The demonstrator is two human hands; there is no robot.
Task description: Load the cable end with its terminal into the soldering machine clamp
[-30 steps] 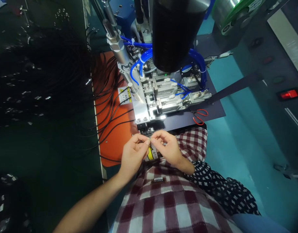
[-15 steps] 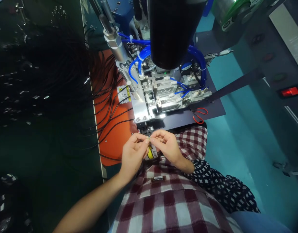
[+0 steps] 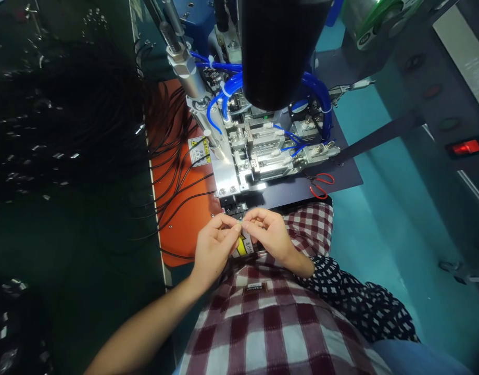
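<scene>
My left hand [image 3: 215, 245] and my right hand [image 3: 268, 234] meet fingertip to fingertip at the front of a metal machine [image 3: 263, 156]. Thumb and forefinger of each are pinched together. Whatever lies between the fingertips is too small and too covered to name. Just beyond the fingers sits a small black fixture [image 3: 234, 207] at the machine's near end. Below the hands, partly hidden by them, shows a yellow and white label [image 3: 245, 246].
Black cables [image 3: 177, 177] run across an orange plate [image 3: 185, 224] to a heap on the left. Red-handled scissors [image 3: 320, 186] lie on the dark plate to the right. Blue air tubes [image 3: 317, 88] and a black cylinder [image 3: 282, 52] stand over the machine. A red switch [image 3: 466, 148] glows at far right.
Almost nothing differs. Both hands keep their pinched pose, with only a very slight shift of the right fingers.
</scene>
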